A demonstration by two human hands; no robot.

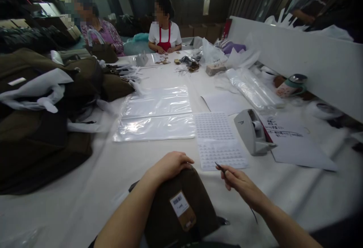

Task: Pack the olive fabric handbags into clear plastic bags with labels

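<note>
A dark olive bag lies at the table's near edge, with a brown tag bearing a white barcode label on its face. My left hand rests over the bag's far top edge, its fingers bent together against the fabric. To the right of the bag, my right hand pinches a small dark pointed tool, whose tip is over the lower edge of a sheet of small printed labels. A thin dark cord hangs below my right wrist.
Clear plastic bags lie ahead. More olive bags are piled left. A tape dispenser, a handwritten sheet and a lidded mug are right, by a white partition. Two people sit at the far side.
</note>
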